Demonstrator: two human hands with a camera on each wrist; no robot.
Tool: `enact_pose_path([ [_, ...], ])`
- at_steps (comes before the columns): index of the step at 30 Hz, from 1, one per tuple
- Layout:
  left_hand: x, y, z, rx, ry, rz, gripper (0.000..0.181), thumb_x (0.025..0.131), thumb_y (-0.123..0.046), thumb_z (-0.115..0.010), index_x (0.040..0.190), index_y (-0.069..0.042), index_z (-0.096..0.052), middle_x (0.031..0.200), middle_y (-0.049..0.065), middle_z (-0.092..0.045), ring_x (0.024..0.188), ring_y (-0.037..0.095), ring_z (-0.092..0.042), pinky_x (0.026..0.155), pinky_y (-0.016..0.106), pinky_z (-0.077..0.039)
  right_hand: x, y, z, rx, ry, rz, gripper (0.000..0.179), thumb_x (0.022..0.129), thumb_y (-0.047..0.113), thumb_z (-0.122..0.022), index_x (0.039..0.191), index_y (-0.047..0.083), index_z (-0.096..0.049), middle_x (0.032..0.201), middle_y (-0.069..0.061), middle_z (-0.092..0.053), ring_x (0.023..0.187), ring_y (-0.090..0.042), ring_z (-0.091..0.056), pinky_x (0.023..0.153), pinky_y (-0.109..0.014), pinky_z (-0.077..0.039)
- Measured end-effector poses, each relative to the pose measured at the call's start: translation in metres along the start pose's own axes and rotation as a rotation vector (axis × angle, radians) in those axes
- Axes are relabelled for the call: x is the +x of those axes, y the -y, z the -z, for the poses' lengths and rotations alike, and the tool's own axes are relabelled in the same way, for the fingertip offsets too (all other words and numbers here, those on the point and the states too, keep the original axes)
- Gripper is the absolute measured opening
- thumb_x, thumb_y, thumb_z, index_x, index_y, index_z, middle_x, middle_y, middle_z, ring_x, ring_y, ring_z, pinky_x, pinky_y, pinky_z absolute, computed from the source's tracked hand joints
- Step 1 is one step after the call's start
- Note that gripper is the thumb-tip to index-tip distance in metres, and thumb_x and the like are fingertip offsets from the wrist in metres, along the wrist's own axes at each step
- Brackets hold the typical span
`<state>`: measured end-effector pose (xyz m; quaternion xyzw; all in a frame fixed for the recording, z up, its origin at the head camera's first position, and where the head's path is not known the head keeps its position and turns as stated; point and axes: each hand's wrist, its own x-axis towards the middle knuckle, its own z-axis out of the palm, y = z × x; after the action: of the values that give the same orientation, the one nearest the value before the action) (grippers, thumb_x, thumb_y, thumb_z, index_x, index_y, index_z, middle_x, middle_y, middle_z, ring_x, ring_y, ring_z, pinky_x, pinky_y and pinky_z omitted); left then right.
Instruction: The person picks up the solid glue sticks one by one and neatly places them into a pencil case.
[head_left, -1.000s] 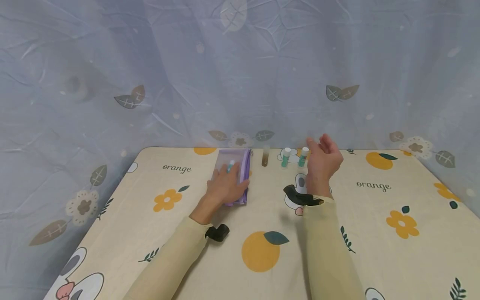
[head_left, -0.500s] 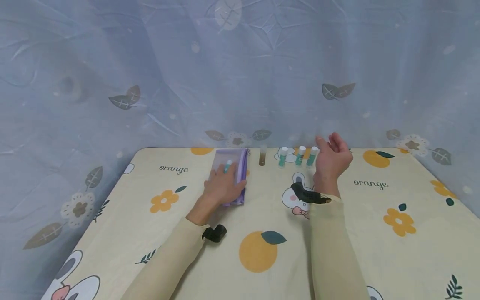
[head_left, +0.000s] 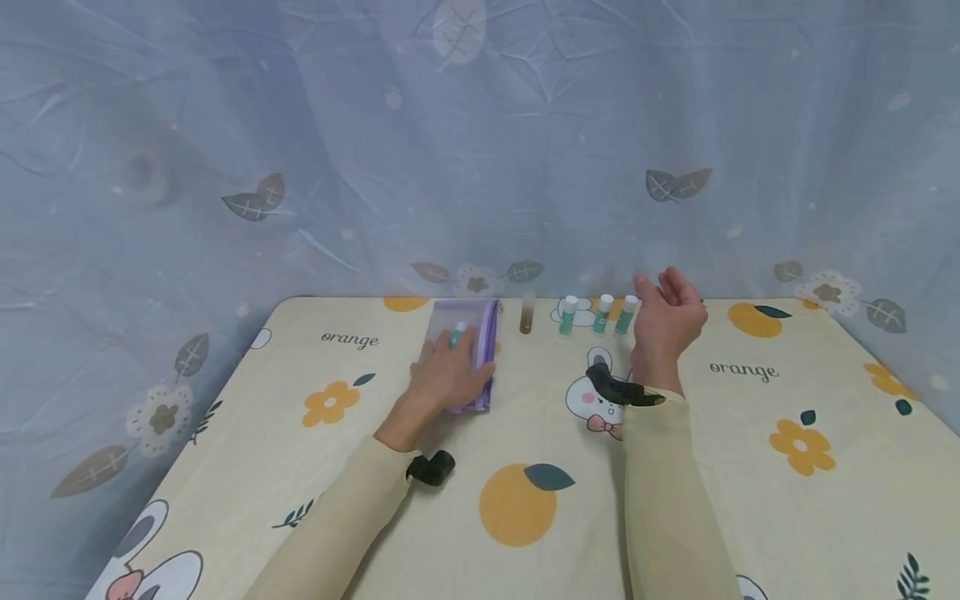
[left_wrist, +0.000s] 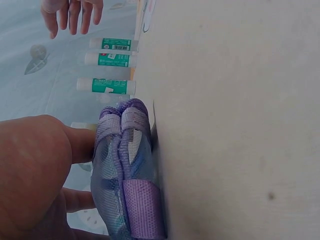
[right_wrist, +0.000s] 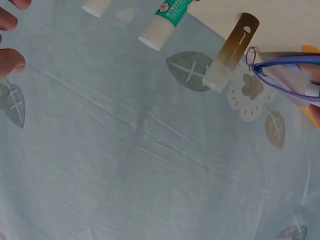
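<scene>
My left hand lies over a purple-edged mesh zip pouch, fingers spread across its top. Near those fingertips a glue stick with a white cap shows at the pouch. In the left wrist view the thumb touches the side of the pouch. To the right, three green-and-white glue sticks stand upright in a row, white ends up. Just right of the last one, my right hand hovers with relaxed fingers and holds nothing.
A brown tube with a pale translucent top stands between the pouch and the glue sticks. Behind them a grey-blue patterned curtain rises at the far edge of the table. The patterned tablecloth spreads in front.
My right hand has moved a little to the right, and a third glue stick now shows beside it in the row. The left hand stays on the pouch.
</scene>
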<state>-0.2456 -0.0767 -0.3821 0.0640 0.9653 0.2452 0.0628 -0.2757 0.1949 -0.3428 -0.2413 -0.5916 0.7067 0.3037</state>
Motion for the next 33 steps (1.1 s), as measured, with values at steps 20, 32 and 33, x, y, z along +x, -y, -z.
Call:
enact_pose_path([
  [20, -0.003, 0.0, 0.0, -0.026, 0.002, -0.005, 0.075, 0.106, -0.047, -0.053, 0.17, -0.018, -0.025, 0.176, 0.024, -0.019, 0.162, 0.054, -0.015, 0.122, 0.078, -0.022, 0.013, -0.024, -0.003, -0.119, 0.056, -0.107, 0.054, 0.101, 0.026, -0.074, 0.152, 0.02, -0.059, 0.159, 0.0, -0.057, 0.148, -0.017, -0.053, 0.122, -0.032, -0.043],
  [32, -0.002, 0.0, 0.002, -0.018, 0.005, -0.015, 0.075, 0.107, -0.047, -0.052, 0.17, -0.017, -0.026, 0.176, 0.026, -0.02, 0.161, 0.056, -0.016, 0.12, 0.08, -0.022, 0.015, -0.038, -0.003, -0.193, 0.069, -0.108, 0.055, 0.103, 0.03, -0.071, 0.155, 0.022, -0.055, 0.162, 0.0, -0.054, 0.152, -0.017, -0.048, 0.124, -0.031, -0.04],
  [33, -0.002, 0.001, 0.002, -0.019, 0.007, -0.016, 0.075, 0.107, -0.048, -0.052, 0.17, -0.017, -0.026, 0.176, 0.026, -0.02, 0.161, 0.056, -0.016, 0.121, 0.08, -0.022, 0.015, -0.038, -0.002, -0.201, 0.071, -0.111, 0.055, 0.103, 0.03, -0.071, 0.155, 0.022, -0.055, 0.162, 0.0, -0.054, 0.152, -0.017, -0.048, 0.125, -0.031, -0.04],
])
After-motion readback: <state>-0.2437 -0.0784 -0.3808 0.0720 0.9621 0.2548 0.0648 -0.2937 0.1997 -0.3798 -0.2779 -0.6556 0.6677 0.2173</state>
